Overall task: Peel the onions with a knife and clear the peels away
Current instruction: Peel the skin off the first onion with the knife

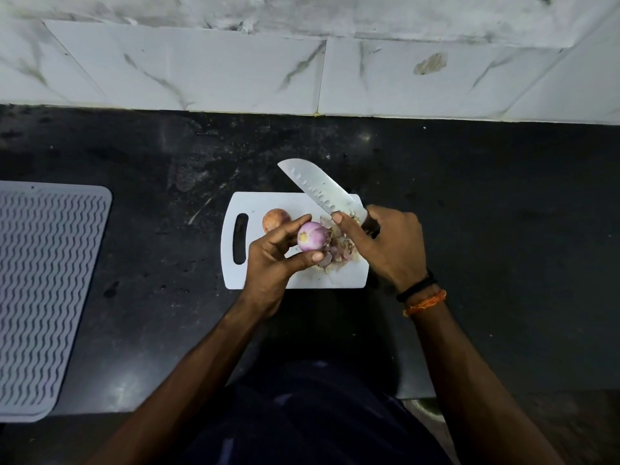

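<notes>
The left hand [273, 260] pinches a peeled onion [312, 240] between thumb and fingers, lifted just above the cutting board [295, 273], its trimmed end turned up, probably for a look at what skin is left; the right hand [385, 246] is wrapped round the handle of the knife [322, 189], thumb forward near the heel, blade angled up and away from the onion, so the edge is clear of the fingers; peels [339, 251] lie heaped on the board beneath, probably for easy gathering; an unpeeled onion [275, 219] waits near the board's handle slot; a ridged mat [47, 290] lies well to the left on the dark counter [503, 229].
</notes>
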The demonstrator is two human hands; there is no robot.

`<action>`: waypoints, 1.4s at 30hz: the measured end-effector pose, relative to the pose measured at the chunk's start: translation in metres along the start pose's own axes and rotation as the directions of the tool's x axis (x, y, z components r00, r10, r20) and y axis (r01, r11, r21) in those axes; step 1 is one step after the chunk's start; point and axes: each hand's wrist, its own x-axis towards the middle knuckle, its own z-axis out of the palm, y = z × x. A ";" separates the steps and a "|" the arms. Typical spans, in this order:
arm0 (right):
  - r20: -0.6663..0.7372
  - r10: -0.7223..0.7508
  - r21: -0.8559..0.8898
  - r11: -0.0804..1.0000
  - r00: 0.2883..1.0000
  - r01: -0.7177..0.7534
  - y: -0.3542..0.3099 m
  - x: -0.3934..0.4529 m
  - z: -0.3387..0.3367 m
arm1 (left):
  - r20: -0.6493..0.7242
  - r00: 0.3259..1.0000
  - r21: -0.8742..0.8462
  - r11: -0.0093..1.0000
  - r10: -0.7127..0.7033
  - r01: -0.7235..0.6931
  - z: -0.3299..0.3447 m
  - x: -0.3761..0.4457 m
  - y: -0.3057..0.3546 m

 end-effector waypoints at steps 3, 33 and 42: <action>0.054 -0.011 -0.025 1.000 0.999 0.012 0.006 -0.001 -0.003 | 0.037 0.999 -0.024 1.000 0.000 0.000 0.001 -0.001 0.001; -0.062 0.008 -0.230 0.973 0.998 -0.022 -0.015 -0.015 0.021 | -0.045 0.989 0.166 0.978 0.138 -0.129 0.006 -0.006 0.008; -0.013 0.196 -0.170 0.966 0.980 -0.196 0.005 -0.007 0.009 | 0.012 0.996 0.060 0.994 0.089 -0.089 0.006 -0.007 0.006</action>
